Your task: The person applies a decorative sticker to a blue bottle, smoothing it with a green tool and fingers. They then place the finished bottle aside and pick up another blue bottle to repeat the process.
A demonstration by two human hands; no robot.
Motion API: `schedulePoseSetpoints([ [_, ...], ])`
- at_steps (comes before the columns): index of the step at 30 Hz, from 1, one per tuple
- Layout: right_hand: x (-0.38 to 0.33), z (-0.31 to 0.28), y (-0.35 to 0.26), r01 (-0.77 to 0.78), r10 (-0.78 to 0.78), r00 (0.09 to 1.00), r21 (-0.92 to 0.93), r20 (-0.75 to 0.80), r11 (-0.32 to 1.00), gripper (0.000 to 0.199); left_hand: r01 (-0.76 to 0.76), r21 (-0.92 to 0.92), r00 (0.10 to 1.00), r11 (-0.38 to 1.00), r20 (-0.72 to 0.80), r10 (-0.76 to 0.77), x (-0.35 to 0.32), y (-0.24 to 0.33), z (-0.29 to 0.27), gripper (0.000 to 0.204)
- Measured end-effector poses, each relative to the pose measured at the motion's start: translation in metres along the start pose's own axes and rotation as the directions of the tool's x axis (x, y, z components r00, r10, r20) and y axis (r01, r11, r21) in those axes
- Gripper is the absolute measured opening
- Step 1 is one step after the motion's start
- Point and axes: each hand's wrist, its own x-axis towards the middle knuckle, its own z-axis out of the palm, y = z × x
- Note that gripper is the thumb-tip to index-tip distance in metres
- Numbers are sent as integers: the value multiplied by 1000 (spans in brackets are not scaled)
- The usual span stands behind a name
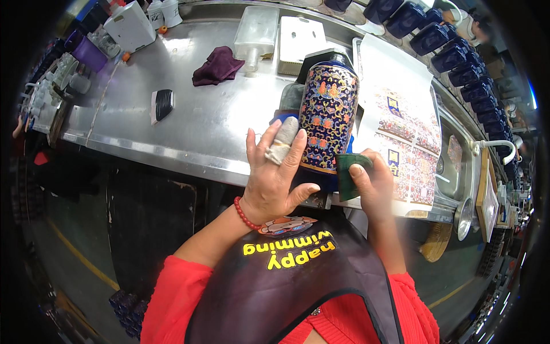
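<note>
A dark blue bottle (327, 114) covered in a colourful flower pattern lies in front of me, its neck pointing away, on a support mostly hidden beneath it. My left hand (274, 163) is beside its left side, fingers spread, with a grey cloth wrap (283, 141) around one finger; whether a fingertip touches the bottle I cannot tell. Between the thumb and fingers of my right hand (375, 180) is a thin dark green flexible scraper (348, 176), close to the bottle's lower right end. A red bead bracelet circles my left wrist.
Printed pattern sheets (404, 166) lie to the right, beside a sink (452, 163) with a white tap. A purple cloth (219, 66), a black-and-white pad (162, 106), a clear bottle (256, 37) and a white box (301, 40) are on the metal table (195, 132). Several blue bottles line the far right.
</note>
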Motion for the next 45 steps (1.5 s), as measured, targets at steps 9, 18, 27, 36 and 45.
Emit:
schedulePoseSetpoints([
  [9, 1, -1, 2, 16, -16, 1000, -42, 8, 999, 20, -18, -15, 1000, 1000, -16, 18, 3, 1, -1, 85],
  [18, 0, -1, 4, 2, -2, 1000, -27, 7, 1000, 19, -38, 61, 999, 997, -18, 39, -8, 3, -3, 70],
  [27, 1, -2, 6, 19, -19, 1000, -39, 7, 999, 19, 24, -46, 996, 999, -85, -27, -16, 1, -5, 61],
  [36, 1, -1, 6, 26, -26, 1000, -32, 9, 999, 20, -106, 13, 991, 994, -74, 107, -14, 2, -6, 48],
  [45, 1, -1, 8, 16, -16, 1000, -1, 9, 1000, 20, -72, -29, 993, 997, -98, 68, -14, -3, -8, 47],
])
